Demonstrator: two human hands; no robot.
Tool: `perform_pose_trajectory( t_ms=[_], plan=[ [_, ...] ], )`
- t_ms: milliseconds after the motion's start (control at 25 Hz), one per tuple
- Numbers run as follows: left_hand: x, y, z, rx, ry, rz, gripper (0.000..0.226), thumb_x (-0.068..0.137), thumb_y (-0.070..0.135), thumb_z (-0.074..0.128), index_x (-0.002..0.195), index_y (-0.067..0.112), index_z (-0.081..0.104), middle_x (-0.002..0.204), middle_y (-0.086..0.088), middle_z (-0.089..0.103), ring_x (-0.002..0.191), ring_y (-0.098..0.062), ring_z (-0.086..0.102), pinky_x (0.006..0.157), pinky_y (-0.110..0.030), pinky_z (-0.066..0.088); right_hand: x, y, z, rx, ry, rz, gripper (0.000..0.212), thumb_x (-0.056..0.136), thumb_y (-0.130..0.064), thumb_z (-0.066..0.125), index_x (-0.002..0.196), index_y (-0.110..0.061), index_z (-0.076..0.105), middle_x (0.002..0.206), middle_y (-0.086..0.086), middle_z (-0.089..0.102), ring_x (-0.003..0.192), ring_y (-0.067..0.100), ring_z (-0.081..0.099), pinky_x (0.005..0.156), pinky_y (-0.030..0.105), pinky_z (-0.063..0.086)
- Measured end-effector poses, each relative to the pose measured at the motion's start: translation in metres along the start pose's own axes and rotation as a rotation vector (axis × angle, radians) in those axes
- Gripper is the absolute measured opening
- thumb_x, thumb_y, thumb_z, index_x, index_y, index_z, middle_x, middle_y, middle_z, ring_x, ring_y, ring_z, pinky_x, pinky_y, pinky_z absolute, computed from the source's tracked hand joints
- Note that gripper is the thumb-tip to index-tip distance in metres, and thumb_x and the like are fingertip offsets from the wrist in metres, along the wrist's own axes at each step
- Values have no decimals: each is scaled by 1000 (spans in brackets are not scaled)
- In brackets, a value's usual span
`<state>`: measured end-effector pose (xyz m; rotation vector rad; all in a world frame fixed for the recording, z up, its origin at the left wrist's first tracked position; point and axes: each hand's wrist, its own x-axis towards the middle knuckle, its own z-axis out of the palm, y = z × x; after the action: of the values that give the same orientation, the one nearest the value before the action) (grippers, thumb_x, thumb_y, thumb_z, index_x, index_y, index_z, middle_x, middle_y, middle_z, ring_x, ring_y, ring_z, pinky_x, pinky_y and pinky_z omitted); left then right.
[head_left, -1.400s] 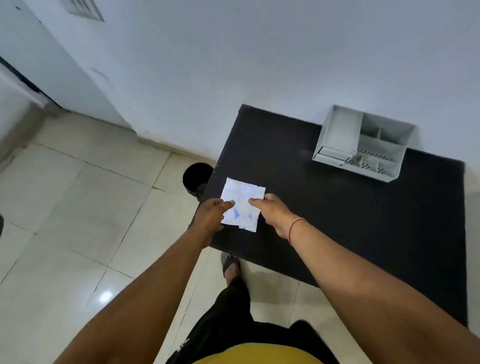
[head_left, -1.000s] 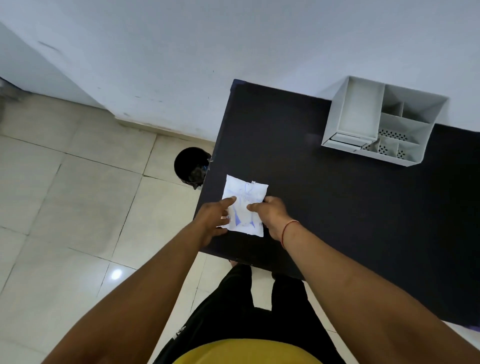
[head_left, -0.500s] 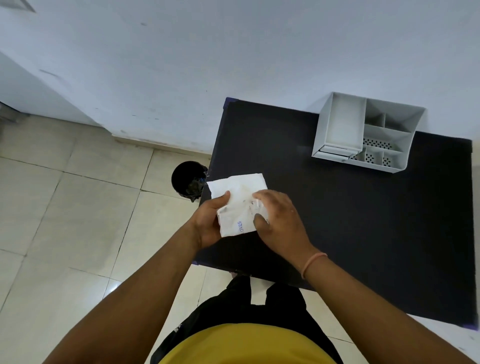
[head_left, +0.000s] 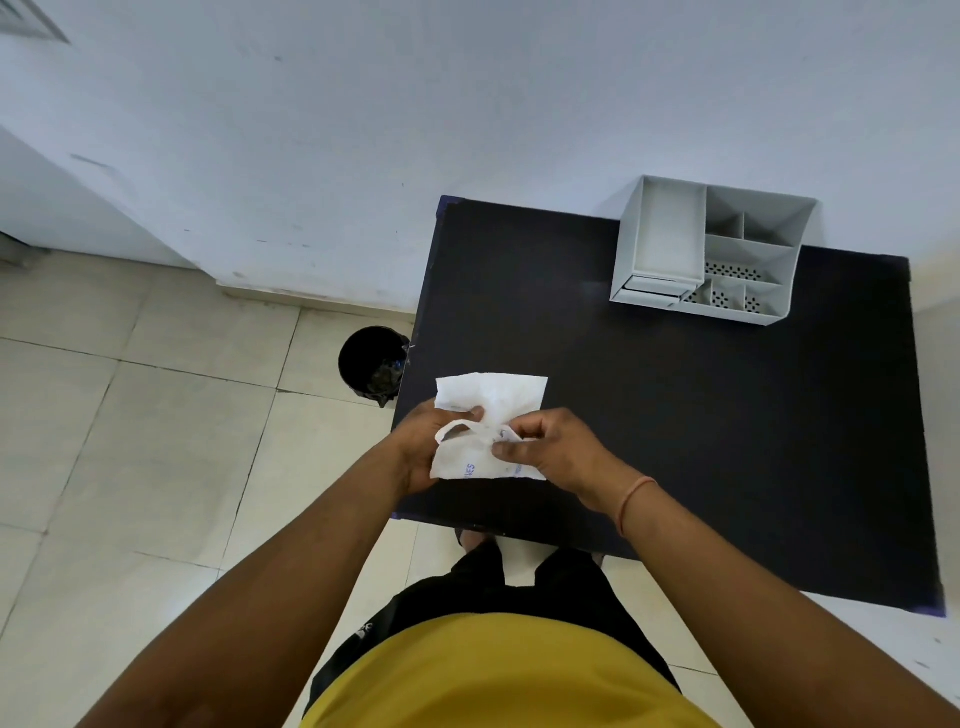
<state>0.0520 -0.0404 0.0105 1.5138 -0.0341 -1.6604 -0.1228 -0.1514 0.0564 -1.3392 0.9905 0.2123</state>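
Observation:
A white sheet of paper (head_left: 493, 400) with blue print is lifted above the near left part of the black table (head_left: 701, 426). It is creased across its middle. My left hand (head_left: 421, 447) grips its left edge, thumb on top. My right hand (head_left: 550, 447) pinches the fold at the paper's centre with curled fingers; a thin band circles that wrist.
A grey plastic organiser (head_left: 711, 249) with several compartments stands at the table's far right, against the white wall. A black waste bin (head_left: 373, 364) sits on the tiled floor just left of the table. My legs stand at the table's near edge.
The paper lay flat on the table under both hands' fingertips; now both hands have raised it and are bunching it along the middle. The camera has tilted more downward.

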Motion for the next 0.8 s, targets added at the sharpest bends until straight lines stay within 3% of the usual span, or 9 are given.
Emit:
perform_pose_trajectory(
  t_ms=[120, 280, 440, 600, 640, 720, 800],
  plan=[
    [-4, 3, 4, -93, 19, 13, 31, 104, 23, 66, 134, 21, 66, 121, -13, 78, 102, -31, 78, 74, -43, 66, -9, 3, -5, 19, 18, -57, 19, 90, -27, 80, 109, -25, 80, 111, -13, 76, 105, 13, 69, 81, 21, 58],
    [-1, 3, 17, 51, 6, 1, 38, 99, 29, 72, 135, 22, 65, 130, -18, 72, 115, -41, 71, 86, -53, 66, -14, 1, -13, 73, -4, -4, 22, 92, -29, 78, 112, -20, 77, 112, -6, 75, 105, 14, 69, 82, 22, 58],
    [0, 11, 18, -216, 114, -66, 33, 102, 24, 68, 134, 19, 59, 126, -17, 70, 113, -40, 69, 80, -53, 63, -18, 3, -21, 96, 23, -106, 17, 91, -25, 79, 108, -21, 80, 116, -7, 73, 112, 15, 66, 98, 29, 57],
    [5, 16, 16, -285, 141, -116, 35, 107, 34, 58, 136, 16, 59, 128, -19, 73, 115, -43, 70, 85, -56, 61, -18, 0, -22, -332, 9, -115, 23, 90, -29, 79, 113, -25, 78, 116, -9, 70, 111, 15, 66, 101, 36, 57],
    [6, 18, 15, -344, 154, -113, 43, 105, 42, 59, 138, 15, 59, 130, -20, 72, 117, -45, 69, 87, -58, 61, -19, -2, -22, -278, 26, -158, 20, 91, -27, 78, 111, -24, 79, 113, -9, 73, 108, 14, 68, 97, 33, 58],
    [9, 18, 10, -464, 151, -98, 64, 97, 61, 60, 138, 11, 62, 134, -23, 70, 123, -47, 66, 96, -66, 58, -22, -6, -24, 136, 32, -190, 18, 96, -22, 73, 113, -20, 79, 112, -3, 78, 105, 15, 73, 89, 31, 61],
    [14, 16, 6, -521, 172, -84, 76, 91, 71, 60, 138, 11, 63, 135, -22, 67, 127, -46, 64, 101, -70, 53, -15, -4, -26, 539, 55, -111, 24, 100, -18, 67, 123, -16, 73, 120, 4, 78, 109, 22, 75, 90, 42, 63]
  ],
)
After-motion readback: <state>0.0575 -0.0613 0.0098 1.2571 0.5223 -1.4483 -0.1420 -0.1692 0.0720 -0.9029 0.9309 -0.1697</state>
